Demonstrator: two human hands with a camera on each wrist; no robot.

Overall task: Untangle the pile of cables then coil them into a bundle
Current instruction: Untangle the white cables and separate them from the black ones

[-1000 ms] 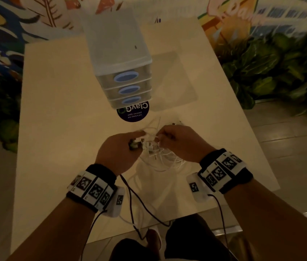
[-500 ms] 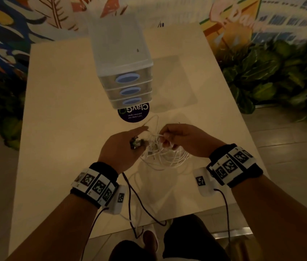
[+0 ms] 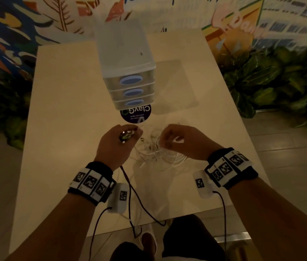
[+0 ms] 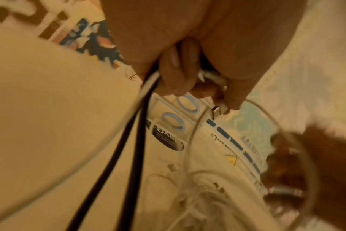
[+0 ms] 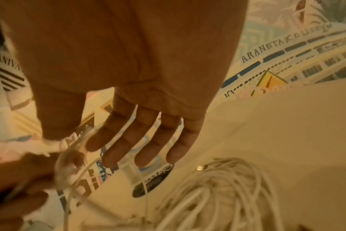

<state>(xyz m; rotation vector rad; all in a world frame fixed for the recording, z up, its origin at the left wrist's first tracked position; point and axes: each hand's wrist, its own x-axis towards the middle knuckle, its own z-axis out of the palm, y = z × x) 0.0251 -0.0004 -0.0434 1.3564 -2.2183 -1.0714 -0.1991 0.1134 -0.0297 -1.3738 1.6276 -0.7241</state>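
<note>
The left hand (image 3: 118,143) sits at about nine o'clock of the cable pile (image 3: 158,151), lifted a little off the table (image 3: 58,129). Its fingers are curled round a black cable (image 4: 117,156) and a white strand, with a small metal plug (image 3: 126,135) showing at the knuckles. Holding these ends up and to one side probably keeps the freed lengths apart from the knot, so they do not slide back in. The black cable hangs down past the wrist and over the near table edge, which lets its slack drop out of the way.

The pile itself lies on the table between the two hands, a loose nest of thin white loops, still tangled and not yet coiled.

At three o'clock of the pile, the right hand (image 3: 182,141) pinches a single white strand (image 5: 75,150) between thumb and forefinger; the other fingers (image 5: 148,140) stay straight and spread, clear of the loops below. A light pinch like this likely serves to draw one strand out without dragging the rest.

At twelve o'clock, beyond the pile, stands a small drawer unit (image 3: 128,63) with a round dark sticker (image 3: 135,113) in front of it, well clear of the working space.
</note>
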